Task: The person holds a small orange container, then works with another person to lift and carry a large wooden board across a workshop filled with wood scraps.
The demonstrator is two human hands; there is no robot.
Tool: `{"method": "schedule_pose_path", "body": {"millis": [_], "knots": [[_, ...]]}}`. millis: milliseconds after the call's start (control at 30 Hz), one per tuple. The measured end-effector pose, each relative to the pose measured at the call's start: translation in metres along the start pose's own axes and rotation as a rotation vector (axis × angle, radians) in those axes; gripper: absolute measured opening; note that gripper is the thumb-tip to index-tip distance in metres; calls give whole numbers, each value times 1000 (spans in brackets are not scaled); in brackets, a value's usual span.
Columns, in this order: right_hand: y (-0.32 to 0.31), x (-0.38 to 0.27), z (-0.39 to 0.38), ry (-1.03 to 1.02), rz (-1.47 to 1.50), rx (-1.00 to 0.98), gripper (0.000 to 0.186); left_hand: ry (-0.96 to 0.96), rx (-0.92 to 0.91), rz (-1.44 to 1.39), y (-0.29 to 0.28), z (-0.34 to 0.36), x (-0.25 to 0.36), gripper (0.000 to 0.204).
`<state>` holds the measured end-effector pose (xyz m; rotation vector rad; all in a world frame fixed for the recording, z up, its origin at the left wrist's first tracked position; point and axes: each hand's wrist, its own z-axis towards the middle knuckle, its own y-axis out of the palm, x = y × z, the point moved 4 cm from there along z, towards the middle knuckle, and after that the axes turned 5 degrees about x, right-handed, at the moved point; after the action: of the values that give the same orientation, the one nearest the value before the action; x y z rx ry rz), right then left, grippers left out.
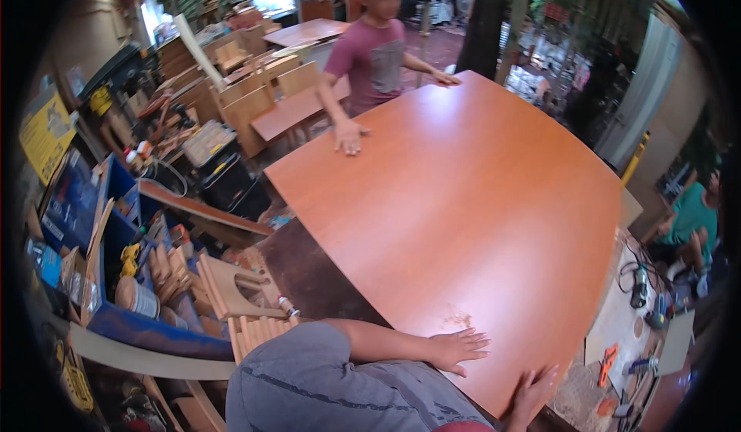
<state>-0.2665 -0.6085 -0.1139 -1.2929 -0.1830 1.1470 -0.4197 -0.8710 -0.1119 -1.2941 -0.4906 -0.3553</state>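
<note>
A large reddish-brown wooden panel (463, 200) fills the middle, its surface glossy. My left hand (458, 350) lies on its near part with fingers spread. My right hand (531, 392) rests by the near right edge, fingers extended. A small patch of sawdust (458, 319) lies above my left hand. Across the panel a person in a pink T-shirt and cap (373, 65) has one hand (351, 137) on the far left edge and the other (444, 79) at the far edge.
A blue bin (171, 333) holds wood pieces at lower left, near a black toolbox (220, 181). Power tools (639, 293) and an orange clamp (608, 364) lie on a board at right, beside a seated person in green (688, 220). Furniture parts (243, 100) stand behind; a tree trunk (485, 23) rises beyond.
</note>
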Motion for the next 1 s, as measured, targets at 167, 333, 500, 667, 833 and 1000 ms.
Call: {"method": "schedule_pose_path", "body": {"millis": [167, 333, 500, 667, 833, 1000], "knots": [[-14, -26, -25, 45, -68, -108, 75, -68, -85, 206, 10, 33, 7, 73], [7, -61, -42, 35, -62, -132, 76, -219, -58, 262, -42, -2, -30, 69], [73, -165, -51, -204, -34, -268, 78, -488, 115, 405, -108, -97, -136, 67], [137, -318, -48, -447, 124, -436, 82, -845, 286, 475, -197, -245, -222, 66], [208, -443, -63, -807, 256, -644, 88, -1082, 567, 867, -284, -427, -304, 61], [242, -513, -84, -804, 818, -1190, 92, -1953, 616, 930, -340, -630, -285, 54]]}}
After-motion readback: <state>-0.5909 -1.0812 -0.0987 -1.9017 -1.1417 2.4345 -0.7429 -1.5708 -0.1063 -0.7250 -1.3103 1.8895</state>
